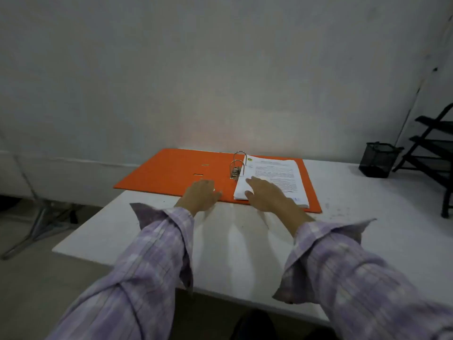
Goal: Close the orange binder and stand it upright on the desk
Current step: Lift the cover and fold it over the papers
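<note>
The orange binder (169, 171) lies open and flat at the far side of the white desk (245, 244), its left cover hanging past the desk's left edge. Metal rings (238, 165) stand at its spine. A stack of printed papers (274, 179) rests on its right half. My left hand (202, 196) hovers over the binder's near edge by the spine, fingers loosely spread, holding nothing. My right hand (266, 196) is over the near left corner of the papers, fingers apart, holding nothing.
A black mesh pen holder (377, 159) stands at the desk's far right. A black tiered rack (434, 153) is beside it at the right edge. A grey wall rises close behind the binder. A metal stand base (41, 222) sits on the floor at left.
</note>
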